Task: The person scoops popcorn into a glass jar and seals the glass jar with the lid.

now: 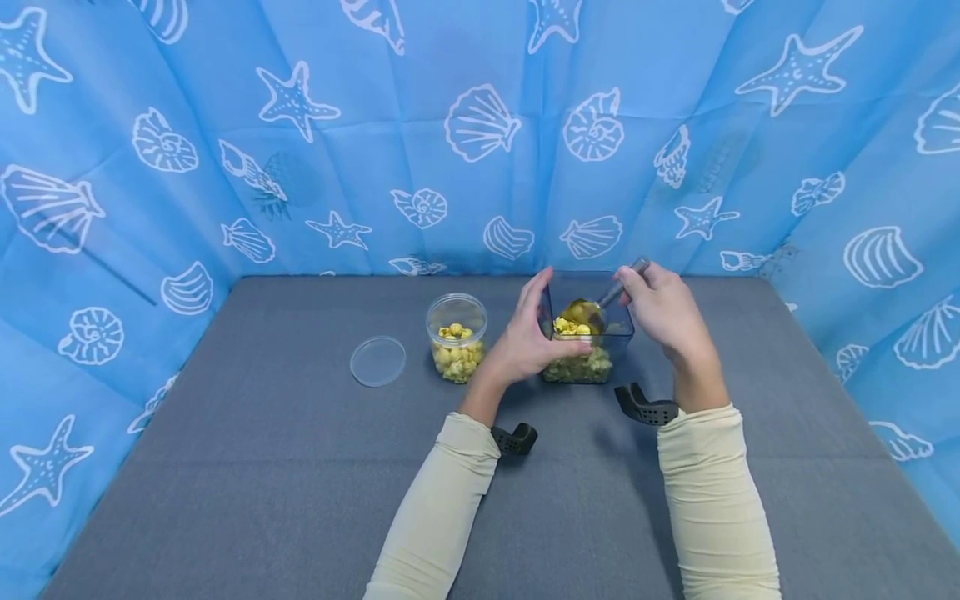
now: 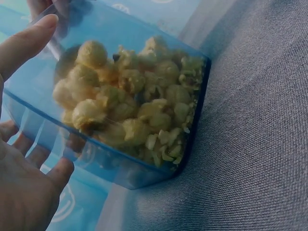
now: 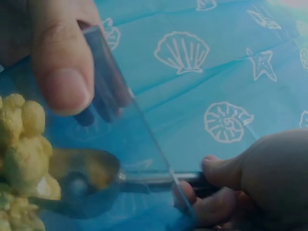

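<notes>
A square clear plastic container (image 1: 621,340) holds yellow popcorn (image 1: 581,367) and stands towards the back of the table. My left hand (image 1: 522,343) grips it from the left, the thumb across the front wall and the fingers along the side, as the left wrist view also shows. With my right hand (image 1: 666,310) I hold the handle of a metal scoop (image 1: 587,313). The scoop's bowl is inside the container, against the popcorn, and its handle slants up over the right rim. In the right wrist view the scoop (image 3: 91,180) shows through the clear wall.
Left of the container stands a round clear jar (image 1: 457,310) partly filled with popcorn, its top uncovered. A round clear lid (image 1: 378,362) lies flat farther left on the grey tablecloth (image 1: 262,467). Behind hangs a blue curtain (image 1: 480,200) with white shell and starfish prints.
</notes>
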`<state>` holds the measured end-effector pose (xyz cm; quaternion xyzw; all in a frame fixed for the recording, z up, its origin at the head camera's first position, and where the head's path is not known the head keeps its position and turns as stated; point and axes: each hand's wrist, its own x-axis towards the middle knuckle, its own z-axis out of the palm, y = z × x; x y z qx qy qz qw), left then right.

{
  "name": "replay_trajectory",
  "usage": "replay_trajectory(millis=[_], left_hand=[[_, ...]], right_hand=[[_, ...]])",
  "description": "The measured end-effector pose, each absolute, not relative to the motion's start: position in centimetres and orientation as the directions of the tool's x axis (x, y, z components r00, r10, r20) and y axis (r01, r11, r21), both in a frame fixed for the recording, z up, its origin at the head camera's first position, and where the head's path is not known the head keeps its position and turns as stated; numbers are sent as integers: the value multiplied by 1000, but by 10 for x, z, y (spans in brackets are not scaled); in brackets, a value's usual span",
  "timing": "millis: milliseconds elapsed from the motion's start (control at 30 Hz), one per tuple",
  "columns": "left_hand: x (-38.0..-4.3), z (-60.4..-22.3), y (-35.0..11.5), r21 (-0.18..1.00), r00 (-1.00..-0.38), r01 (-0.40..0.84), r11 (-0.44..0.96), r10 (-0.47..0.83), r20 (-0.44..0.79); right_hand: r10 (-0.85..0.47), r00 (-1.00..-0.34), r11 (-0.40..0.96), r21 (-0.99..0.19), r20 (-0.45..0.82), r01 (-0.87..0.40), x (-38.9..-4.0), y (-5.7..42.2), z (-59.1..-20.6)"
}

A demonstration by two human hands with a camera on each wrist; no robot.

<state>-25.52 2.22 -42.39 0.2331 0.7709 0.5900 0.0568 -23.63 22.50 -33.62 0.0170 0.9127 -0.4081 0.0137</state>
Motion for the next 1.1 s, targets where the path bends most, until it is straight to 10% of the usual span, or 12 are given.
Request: replay_trajectory(millis=[1100], left_hand=[[-255, -421, 23, 923, -890, 308, 231, 412, 193]], right_hand=[[82, -991, 454, -882, -101, 128, -244, 231, -344]])
